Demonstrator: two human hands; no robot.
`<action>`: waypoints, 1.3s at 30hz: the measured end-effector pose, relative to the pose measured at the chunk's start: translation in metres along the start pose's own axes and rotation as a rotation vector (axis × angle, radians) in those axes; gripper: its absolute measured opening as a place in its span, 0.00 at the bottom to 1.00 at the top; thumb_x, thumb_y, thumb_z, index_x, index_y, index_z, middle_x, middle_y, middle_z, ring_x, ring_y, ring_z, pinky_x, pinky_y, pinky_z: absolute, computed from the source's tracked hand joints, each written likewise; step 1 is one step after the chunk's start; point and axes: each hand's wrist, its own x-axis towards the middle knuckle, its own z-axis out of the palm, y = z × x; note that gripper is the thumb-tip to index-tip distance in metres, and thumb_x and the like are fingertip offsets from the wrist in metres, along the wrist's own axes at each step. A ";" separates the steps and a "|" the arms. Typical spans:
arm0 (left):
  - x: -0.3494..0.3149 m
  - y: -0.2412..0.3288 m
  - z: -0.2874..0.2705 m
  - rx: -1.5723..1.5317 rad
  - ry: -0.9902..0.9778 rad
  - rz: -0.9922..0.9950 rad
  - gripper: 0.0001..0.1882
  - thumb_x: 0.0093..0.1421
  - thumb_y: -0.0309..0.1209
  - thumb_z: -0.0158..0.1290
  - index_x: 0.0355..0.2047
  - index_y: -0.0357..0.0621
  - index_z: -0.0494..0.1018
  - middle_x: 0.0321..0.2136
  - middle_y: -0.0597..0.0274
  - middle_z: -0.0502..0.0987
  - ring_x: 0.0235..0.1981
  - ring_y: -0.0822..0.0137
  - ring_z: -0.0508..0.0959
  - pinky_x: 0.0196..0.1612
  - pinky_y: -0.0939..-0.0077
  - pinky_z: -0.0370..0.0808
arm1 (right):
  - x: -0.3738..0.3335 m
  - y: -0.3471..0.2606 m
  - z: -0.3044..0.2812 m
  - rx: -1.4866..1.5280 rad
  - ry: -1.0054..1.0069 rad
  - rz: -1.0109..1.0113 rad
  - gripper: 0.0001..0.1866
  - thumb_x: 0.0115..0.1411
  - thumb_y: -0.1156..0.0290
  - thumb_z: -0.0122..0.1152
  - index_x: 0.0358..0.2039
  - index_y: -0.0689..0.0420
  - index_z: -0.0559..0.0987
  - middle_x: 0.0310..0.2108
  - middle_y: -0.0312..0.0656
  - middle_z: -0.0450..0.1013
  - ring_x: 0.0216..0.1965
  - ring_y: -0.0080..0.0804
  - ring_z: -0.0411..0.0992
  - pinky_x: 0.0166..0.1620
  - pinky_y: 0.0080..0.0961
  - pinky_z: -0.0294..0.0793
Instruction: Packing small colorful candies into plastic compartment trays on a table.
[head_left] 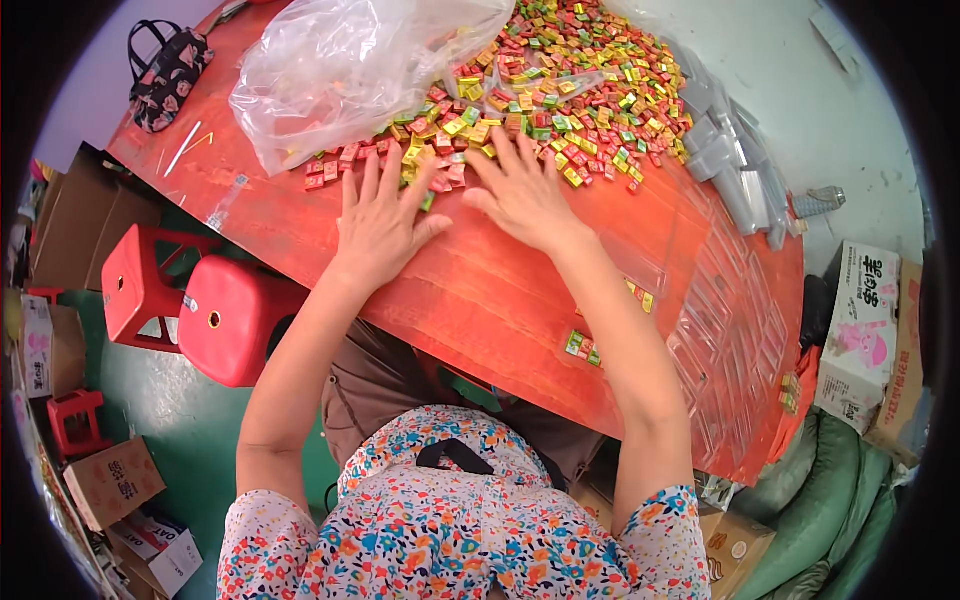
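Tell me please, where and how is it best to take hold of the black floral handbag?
Probably grip the handbag by its handles, coming from above with the left hand, the nearer one: they arch free of the body, leaving an open loop.

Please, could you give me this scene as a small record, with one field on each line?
left hand: open, fingers spread, at the pile's near edge
right hand: open, fingers spread, at the same edge
pile: small packets, red, yellow and green
surface: red table
left of pile: clear plastic bag
table's right side: clear plastic pieces
table's far left: dark patterned handbag
floor, left: red stools
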 end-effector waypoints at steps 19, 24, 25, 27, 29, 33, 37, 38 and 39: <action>-0.073 0.001 -0.062 -0.268 -0.012 0.028 0.22 0.60 0.29 0.55 0.56 0.44 0.72 0.58 0.55 0.69 0.60 0.52 0.67 0.63 0.54 0.62 | -0.106 -0.035 -0.042 0.286 0.230 -0.133 0.11 0.57 0.73 0.66 0.42 0.57 0.81 0.44 0.44 0.77 0.45 0.44 0.76 0.48 0.37 0.75; -0.082 0.009 -0.066 -0.289 0.017 -0.006 0.18 0.56 0.25 0.58 0.48 0.41 0.76 0.42 0.57 0.74 0.43 0.54 0.73 0.48 0.59 0.71 | -0.089 -0.069 -0.029 0.341 0.225 -0.161 0.15 0.55 0.73 0.67 0.44 0.56 0.80 0.43 0.42 0.76 0.42 0.44 0.75 0.46 0.39 0.74; -0.083 0.009 -0.063 -0.284 0.020 -0.008 0.18 0.56 0.25 0.58 0.48 0.41 0.76 0.42 0.57 0.74 0.43 0.54 0.73 0.48 0.59 0.71 | -0.085 -0.073 -0.027 0.338 0.248 -0.155 0.16 0.55 0.72 0.67 0.44 0.56 0.79 0.43 0.41 0.76 0.43 0.43 0.74 0.46 0.39 0.74; -0.085 0.008 -0.059 -0.296 0.025 -0.006 0.17 0.56 0.25 0.58 0.48 0.40 0.76 0.39 0.55 0.73 0.40 0.54 0.75 0.44 0.62 0.73 | -0.076 -0.078 -0.025 0.287 0.251 -0.190 0.17 0.54 0.73 0.67 0.46 0.56 0.79 0.44 0.41 0.75 0.45 0.42 0.73 0.46 0.38 0.74; -0.085 0.012 -0.057 -0.334 0.035 -0.019 0.17 0.57 0.25 0.59 0.47 0.40 0.76 0.38 0.54 0.73 0.38 0.54 0.75 0.41 0.62 0.74 | -0.073 -0.079 -0.018 0.132 0.142 -0.189 0.19 0.53 0.74 0.66 0.47 0.55 0.78 0.44 0.40 0.75 0.47 0.42 0.73 0.48 0.36 0.73; -0.083 0.021 -0.061 -0.357 0.039 -0.071 0.16 0.57 0.28 0.60 0.46 0.40 0.76 0.34 0.55 0.73 0.34 0.54 0.75 0.36 0.62 0.75 | -0.073 -0.072 -0.020 0.190 0.117 -0.179 0.19 0.54 0.75 0.65 0.49 0.55 0.78 0.42 0.42 0.75 0.45 0.43 0.74 0.46 0.37 0.75; -0.082 0.029 -0.061 -0.347 0.044 -0.106 0.16 0.56 0.31 0.62 0.44 0.40 0.76 0.31 0.56 0.73 0.33 0.54 0.76 0.35 0.61 0.75 | -0.071 -0.059 -0.026 0.242 0.283 0.017 0.16 0.56 0.73 0.63 0.46 0.57 0.78 0.38 0.43 0.74 0.40 0.45 0.75 0.42 0.39 0.76; -0.084 0.033 -0.060 -0.359 0.020 -0.132 0.17 0.56 0.33 0.63 0.44 0.41 0.76 0.30 0.57 0.73 0.32 0.54 0.76 0.35 0.61 0.75 | -0.068 -0.054 -0.026 0.210 0.316 0.057 0.16 0.56 0.73 0.64 0.46 0.57 0.78 0.38 0.43 0.74 0.41 0.45 0.75 0.42 0.39 0.76; -0.085 0.035 -0.059 -0.371 -0.006 -0.157 0.18 0.55 0.35 0.64 0.43 0.41 0.76 0.29 0.57 0.73 0.32 0.53 0.76 0.34 0.61 0.75 | -0.066 -0.049 -0.025 0.177 0.327 0.059 0.16 0.56 0.71 0.65 0.46 0.57 0.78 0.39 0.43 0.74 0.42 0.45 0.74 0.44 0.40 0.75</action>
